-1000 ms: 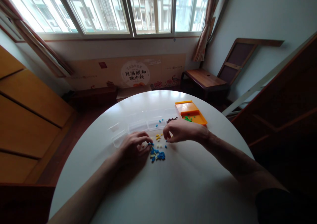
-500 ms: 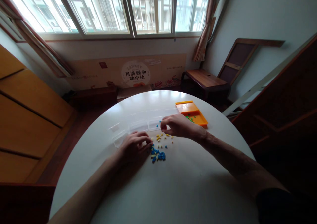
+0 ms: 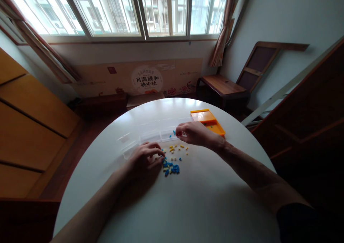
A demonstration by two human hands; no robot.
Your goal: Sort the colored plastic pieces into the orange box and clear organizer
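Sorted so far: I count a few blue pieces (image 3: 174, 132) already in one cell of the clear divided box (image 3: 150, 135); the orange tray (image 3: 208, 121) beyond it holds some green bits, mostly hidden behind my right hand.
Left to do: I judge most of the work remains, since a blue cluster (image 3: 171, 167) and scattered yellow pieces (image 3: 176, 149) lie loose on the tabletop (image 3: 188, 200).
Right hand (image 3: 196, 132): arm reaches forward and inward, palm down, poised over the box's right cells; fingertips pinched close at the tip. Grip is narrow, but I cannot tell whether a piece sits between the fingers.
Left hand (image 3: 146, 158): flat, palm down on the tabletop, fingers curled toward the blue cluster, just beside it. Grip is narrow; too small to say if it holds anything.
Box position: near the far side, between both hands and the window.
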